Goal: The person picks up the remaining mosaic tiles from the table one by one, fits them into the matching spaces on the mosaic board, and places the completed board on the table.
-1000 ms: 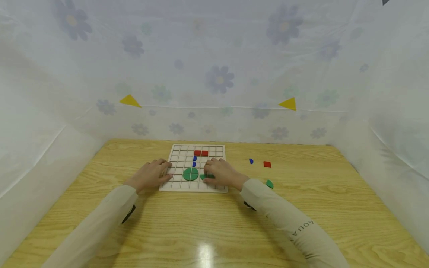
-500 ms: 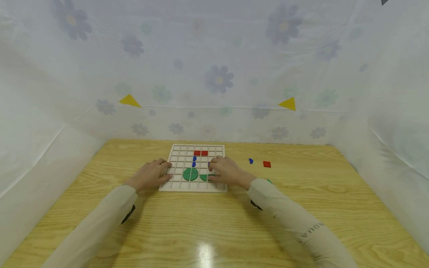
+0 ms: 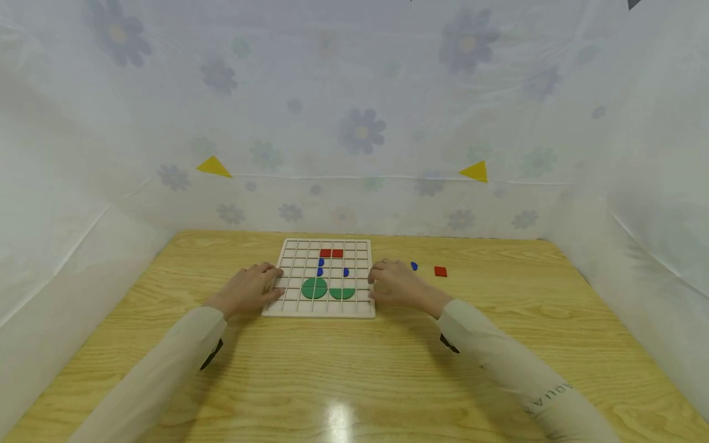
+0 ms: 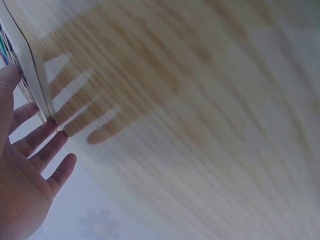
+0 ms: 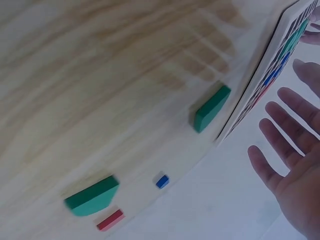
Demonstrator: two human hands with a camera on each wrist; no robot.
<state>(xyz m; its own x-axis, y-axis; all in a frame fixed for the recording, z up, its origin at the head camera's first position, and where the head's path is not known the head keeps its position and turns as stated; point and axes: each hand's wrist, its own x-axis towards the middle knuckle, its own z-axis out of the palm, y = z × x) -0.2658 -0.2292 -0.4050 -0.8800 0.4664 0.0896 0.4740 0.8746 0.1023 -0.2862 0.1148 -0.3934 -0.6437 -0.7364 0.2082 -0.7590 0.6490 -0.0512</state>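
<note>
A pale wooden grid board (image 3: 354,309) lies on the table in the head view. It bears two red squares (image 3: 331,253), several small blue half circles (image 3: 346,272), a green disc (image 3: 314,288) crossed by grid lines and a green half disc (image 3: 341,293). My left hand (image 3: 246,288) rests at the board's left edge, fingers extended; the left wrist view shows the fingertips right at its side. My right hand (image 3: 400,283) hovers by the right edge. In the right wrist view its fingers (image 5: 285,120) are spread and hold nothing.
To the right lie a loose blue half circle (image 3: 414,266) and a red square (image 3: 440,271). Two green pieces, a nearer one (image 5: 212,108) and a farther one (image 5: 92,196), show on the table in the right wrist view. White flowered cloth (image 3: 362,203) surrounds the table.
My right hand has slid rightward off the board's pieces to its right edge, uncovering a blue half circle and the green half disc. My left hand has stayed in place.
</note>
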